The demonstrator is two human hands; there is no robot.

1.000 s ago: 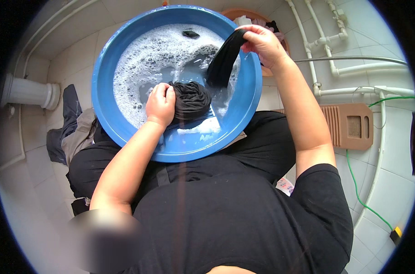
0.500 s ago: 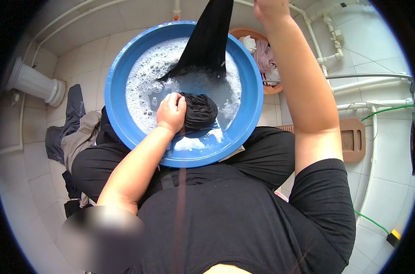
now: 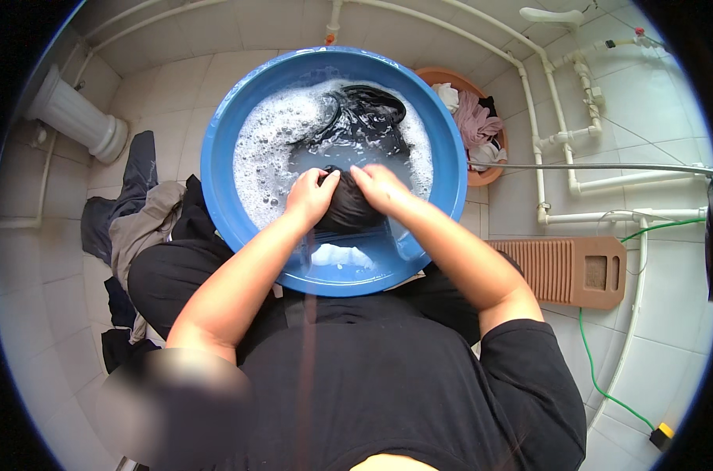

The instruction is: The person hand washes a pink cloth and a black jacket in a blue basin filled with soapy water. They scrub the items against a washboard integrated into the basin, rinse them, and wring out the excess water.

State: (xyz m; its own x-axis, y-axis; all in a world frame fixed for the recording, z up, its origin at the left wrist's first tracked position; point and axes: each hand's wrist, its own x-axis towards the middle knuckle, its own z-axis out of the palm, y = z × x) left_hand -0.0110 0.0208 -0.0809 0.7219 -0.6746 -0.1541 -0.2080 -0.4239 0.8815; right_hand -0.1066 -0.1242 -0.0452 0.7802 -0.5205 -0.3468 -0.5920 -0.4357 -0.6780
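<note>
A blue basin [image 3: 217,169] of foamy, greyish water stands in front of me, between my legs. Both hands are inside it, on a bunched wet black garment [image 3: 353,216] near the basin's front. My left hand [image 3: 310,198] grips the bundle's left side, thumb on top. From the right, my right hand [image 3: 381,188] has its curled fingers on the same cloth, slightly blurred. Farther back, black wet fabric [image 3: 364,118] lies spread in the water; whether it joins the bundle is unclear. White suds [image 3: 274,153] float mostly on the left.
Behind the basin at right is an orange tub [image 3: 482,177] with pink and white clothes. A brown washboard [image 3: 556,271] lies to my right, beside white pipes [image 3: 623,217] and a green cord [image 3: 607,396]. Grey and beige clothes [image 3: 140,224] lie on the tiled floor at left.
My right hand has come down from high up to the bundle. The black fabric that hung stretched above the basin now lies in the water. My left hand stays on the bundle.
</note>
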